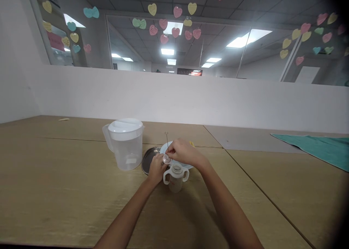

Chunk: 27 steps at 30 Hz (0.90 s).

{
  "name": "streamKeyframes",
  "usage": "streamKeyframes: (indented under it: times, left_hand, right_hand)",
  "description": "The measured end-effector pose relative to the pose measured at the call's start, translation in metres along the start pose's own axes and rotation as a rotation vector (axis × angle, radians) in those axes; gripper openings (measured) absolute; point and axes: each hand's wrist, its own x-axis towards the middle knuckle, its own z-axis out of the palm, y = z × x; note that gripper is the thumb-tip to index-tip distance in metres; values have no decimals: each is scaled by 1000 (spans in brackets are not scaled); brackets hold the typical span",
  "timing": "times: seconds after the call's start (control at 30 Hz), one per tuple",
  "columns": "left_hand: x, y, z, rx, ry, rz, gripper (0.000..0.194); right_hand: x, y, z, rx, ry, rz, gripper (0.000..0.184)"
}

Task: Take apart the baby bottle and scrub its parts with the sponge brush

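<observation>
My left hand (157, 168) is closed around a small clear bottle top (166, 159). Between the pinched fingers of my right hand (182, 151) is a thin wire brush handle (167, 139), upright, with a small loop at its upper end. The wire's lower end meets the bottle top; how far it goes in is hidden by my fingers. Just in front of both hands stands a clear baby bottle (176, 181) with two side handles and no lid on its mouth.
A lidded plastic pitcher (127, 145) stands to the left. Behind my hands are a dark metal tray (147, 161) and a pale blue plate (164, 148), partly covered. Something yellow (192, 143) shows past my right hand. A green cloth (316, 147) lies far right.
</observation>
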Motion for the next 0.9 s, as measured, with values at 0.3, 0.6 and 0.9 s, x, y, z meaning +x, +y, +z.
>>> streamKeyframes:
  times: [0.3, 0.6, 0.9]
  left_hand:
    - [0, 1, -1, -39, 5, -11, 27]
    - [1, 0, 2, -9, 12, -15, 24]
    - [2, 1, 1, -62, 19, 20, 27]
  right_hand:
    - [1, 2, 2, 42, -8, -16, 19]
    - [1, 0, 6, -76, -22, 50, 18]
    - [-5, -18, -6, 52, 115, -17, 29]
